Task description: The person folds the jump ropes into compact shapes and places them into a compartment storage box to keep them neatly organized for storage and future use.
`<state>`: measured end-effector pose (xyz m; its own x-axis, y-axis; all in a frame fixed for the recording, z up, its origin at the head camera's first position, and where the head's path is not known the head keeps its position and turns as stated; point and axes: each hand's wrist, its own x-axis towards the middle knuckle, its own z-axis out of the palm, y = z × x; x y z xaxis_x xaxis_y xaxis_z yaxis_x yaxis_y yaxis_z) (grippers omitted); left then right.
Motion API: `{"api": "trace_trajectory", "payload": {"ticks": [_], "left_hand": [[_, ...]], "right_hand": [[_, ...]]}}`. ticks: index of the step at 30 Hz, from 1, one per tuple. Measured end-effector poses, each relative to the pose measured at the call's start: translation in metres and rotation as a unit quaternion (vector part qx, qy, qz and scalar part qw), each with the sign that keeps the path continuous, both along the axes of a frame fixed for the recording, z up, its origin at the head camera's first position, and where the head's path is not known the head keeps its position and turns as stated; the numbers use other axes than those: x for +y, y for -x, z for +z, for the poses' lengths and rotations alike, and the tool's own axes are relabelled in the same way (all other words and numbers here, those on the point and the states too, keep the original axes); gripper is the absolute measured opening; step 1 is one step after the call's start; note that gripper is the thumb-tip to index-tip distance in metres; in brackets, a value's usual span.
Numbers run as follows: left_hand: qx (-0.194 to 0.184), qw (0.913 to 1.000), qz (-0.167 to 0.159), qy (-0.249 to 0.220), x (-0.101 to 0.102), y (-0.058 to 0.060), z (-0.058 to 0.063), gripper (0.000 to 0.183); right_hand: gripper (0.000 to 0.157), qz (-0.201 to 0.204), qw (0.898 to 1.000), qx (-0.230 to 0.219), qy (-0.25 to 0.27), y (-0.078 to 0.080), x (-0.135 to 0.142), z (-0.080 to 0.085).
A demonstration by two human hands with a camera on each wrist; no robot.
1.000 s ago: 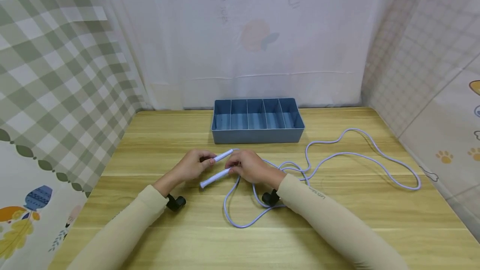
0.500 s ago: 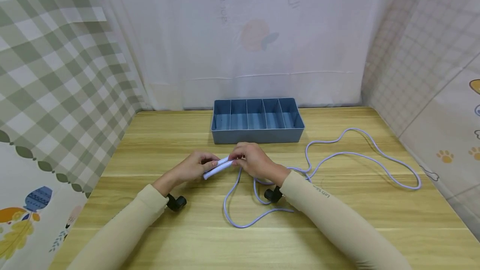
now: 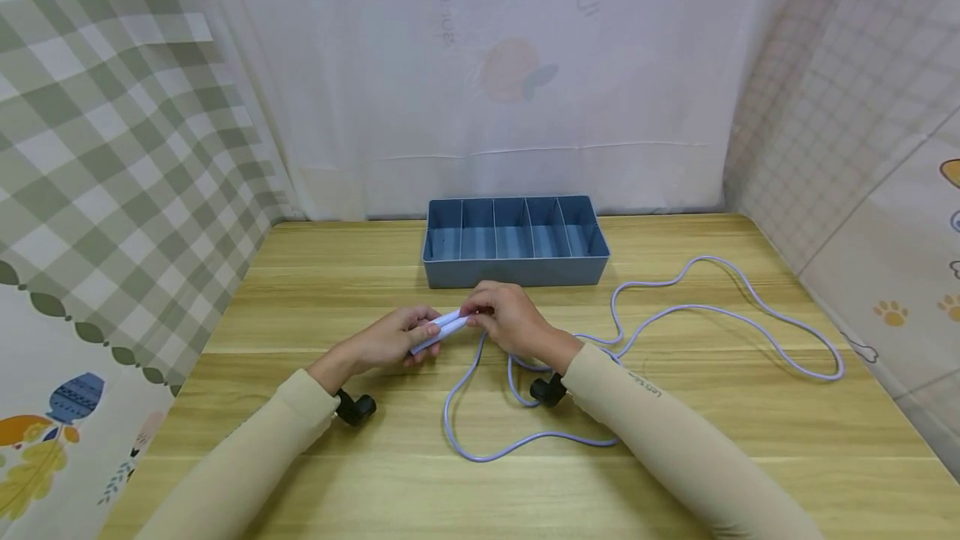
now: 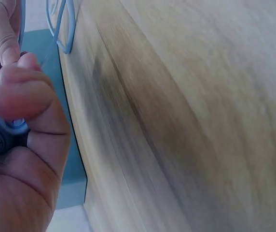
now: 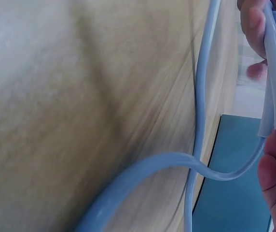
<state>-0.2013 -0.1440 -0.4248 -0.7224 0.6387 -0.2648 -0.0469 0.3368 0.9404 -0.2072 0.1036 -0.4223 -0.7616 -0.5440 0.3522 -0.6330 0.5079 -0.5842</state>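
Note:
Two pale lavender jump rope handles (image 3: 441,332) lie side by side in the hands, above the table in front of the blue-grey box. My left hand (image 3: 392,338) grips them both near their lower-left ends, thumb across the top. At the other end, where the cord comes out, my right hand (image 3: 508,320) pinches the handles with its fingertips. The right wrist view shows the paired handles (image 5: 274,67) between the two hands, with the cord (image 5: 169,160) leaving them. In the left wrist view my curled left fingers hide most of the handles.
The blue-grey divided box (image 3: 517,272) stands at the back of the wooden table (image 3: 337,473). Lavender cord (image 3: 723,309) stretches in a long loop to the right, and another loop lies near the right forearm. Curtains (image 3: 600,82) close off the back and sides.
The two handles, apart a second ago, are now together. My right hand has risen slightly, and my left fingers have closed round both handles. The near cord loop has shifted a little.

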Motion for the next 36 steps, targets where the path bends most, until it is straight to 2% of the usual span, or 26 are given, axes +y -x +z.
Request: {"api": "trace_trajectory", "payload": {"ticks": [9,11,16,18,20,23,26,28,32,36], "left_hand": [[0.013,0.9997,-0.004,0.021,0.001,-0.002,0.003,0.028],[0.014,0.9996,-0.002,0.023,0.001,-0.002,0.002,0.027],[0.029,0.9994,0.001,0.02,0.0,-0.003,0.004,0.026],[0.039,0.9991,-0.003,0.018,0.0,-0.004,0.006,0.027],[0.046,0.9988,-0.007,0.016,0.0,-0.005,0.007,0.028],[0.052,0.9985,-0.014,0.009,0.0,-0.006,0.009,0.029],[0.053,0.9985,-0.015,0.005,-0.003,-0.006,0.009,0.03],[0.052,0.9986,-0.012,0.003,-0.006,-0.006,0.009,0.03],[0.046,0.9989,-0.003,-0.002,-0.013,-0.005,0.01,0.031],[0.032,0.9993,0.006,-0.016,-0.019,-0.005,0.011,0.033]], "right_hand": [[0.008,-0.006,1.0,-0.009,0.015,-0.002,0.003,-0.003],[0.016,-0.006,1.0,-0.014,0.02,-0.002,0.005,-0.003],[0.049,-0.001,0.998,-0.057,0.019,-0.001,0.013,0.0],[0.055,0.003,0.997,-0.077,0.009,-0.001,0.016,0.0],[0.053,0.004,0.995,-0.097,-0.001,0.0,0.019,-0.001],[0.04,0.006,0.992,-0.123,-0.002,0.0,0.022,-0.004],[0.022,0.015,0.988,-0.151,0.017,0.0,0.024,-0.005],[0.013,0.026,0.982,-0.183,0.039,-0.001,0.027,-0.004],[0.015,0.035,0.969,-0.236,0.062,-0.001,0.034,-0.001],[0.02,0.019,0.968,-0.244,0.056,-0.001,0.042,0.0]]}}
